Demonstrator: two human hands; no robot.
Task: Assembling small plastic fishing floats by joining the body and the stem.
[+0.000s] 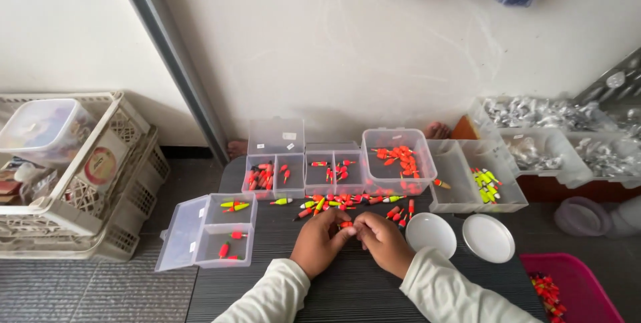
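My left hand (pixel 319 243) and my right hand (pixel 382 242) meet over a dark slatted table (pixel 347 289), fingertips together on a small red fishing float (pixel 346 225). Just beyond them lies a scatter of red, orange and yellow-green floats (pixel 347 201). An open clear compartment box (pixel 224 231) with a few floats sits to the left of my left hand. Two round white lids (pixel 431 233) rest right of my right hand.
Clear boxes line the table's far edge: divided ones (pixel 270 175), a tub of orange floats (pixel 398 161), a tray with yellow-green floats (pixel 486 186). White crates (pixel 100 183) stand at left, a pink bin (pixel 577 286) at lower right, trays of silver parts (pixel 554 129) along the wall.
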